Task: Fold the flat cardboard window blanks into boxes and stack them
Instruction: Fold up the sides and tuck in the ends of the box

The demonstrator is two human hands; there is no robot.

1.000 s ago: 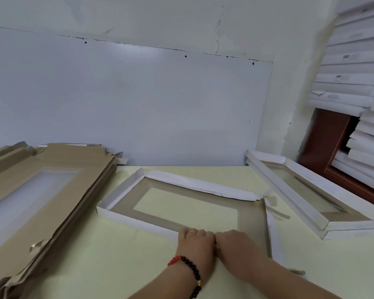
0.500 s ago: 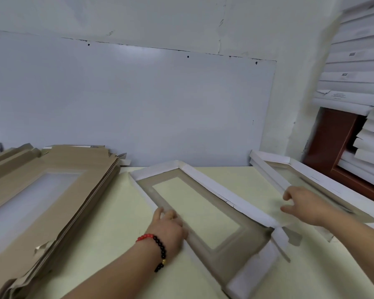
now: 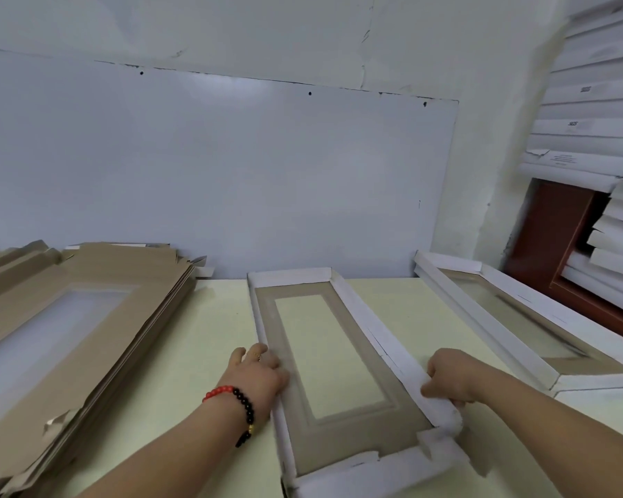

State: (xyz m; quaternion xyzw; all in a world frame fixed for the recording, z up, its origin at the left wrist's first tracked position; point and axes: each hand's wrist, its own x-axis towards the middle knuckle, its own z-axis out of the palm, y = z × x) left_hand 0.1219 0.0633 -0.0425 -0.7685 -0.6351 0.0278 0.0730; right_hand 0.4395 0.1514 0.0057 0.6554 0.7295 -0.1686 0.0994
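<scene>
A half-folded window box [image 3: 342,433], brown inside with white walls, lies lengthwise on the pale yellow table [image 3: 202,354] in front of me. My left hand [image 3: 258,375], with a red and black bead bracelet on its wrist, holds the box's left wall. My right hand [image 3: 446,375] grips the right wall near its front end. The near flap lies low and loose. A finished window box [image 3: 511,318] sits to the right. A stack of flat brown blanks [image 3: 69,318] lies at the left.
A white board [image 3: 231,174] covers the wall behind the table. Many folded white boxes [image 3: 597,113] are stacked high at the right, beside a red-brown frame [image 3: 554,224]. Bare table shows between the blanks and the box.
The box has turned from lying crosswise to pointing away from me. My right hand came back from the finished box and took the right wall. My left hand shifted along the left wall.
</scene>
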